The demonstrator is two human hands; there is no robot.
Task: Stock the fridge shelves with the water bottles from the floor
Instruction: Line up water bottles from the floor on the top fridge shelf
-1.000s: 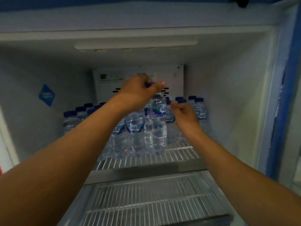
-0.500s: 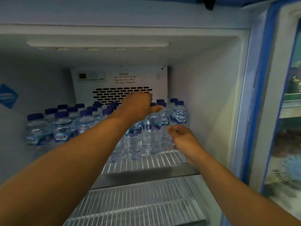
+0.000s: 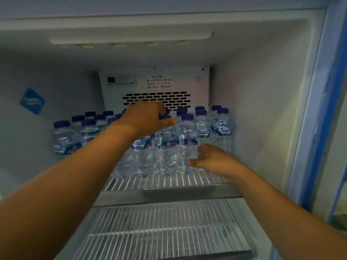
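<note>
Several small water bottles with blue caps stand on the fridge's upper wire shelf (image 3: 169, 182): a front row (image 3: 186, 139), a group at the left (image 3: 65, 139) and more at the right (image 3: 222, 128). My left hand (image 3: 148, 119) reaches in over the caps of the middle bottles and rests on them with its thumb stretched out to the right; its fingertips are hidden. Lower and to the right, my right hand (image 3: 210, 160) hovers just above the shelf's front, beside the front row, with its fingers loosely curled and nothing in them.
A lower wire shelf (image 3: 159, 228) with no bottles on it lies below. The back wall has a vent panel (image 3: 155, 99) with a caution label. A blue sticker (image 3: 32, 101) is on the left wall. The blue-edged door frame (image 3: 319, 109) runs down the right.
My left hand lowered the bottle it held by the cap into the front row and now lies over the caps. My right hand drew back and down towards the shelf's front.
</note>
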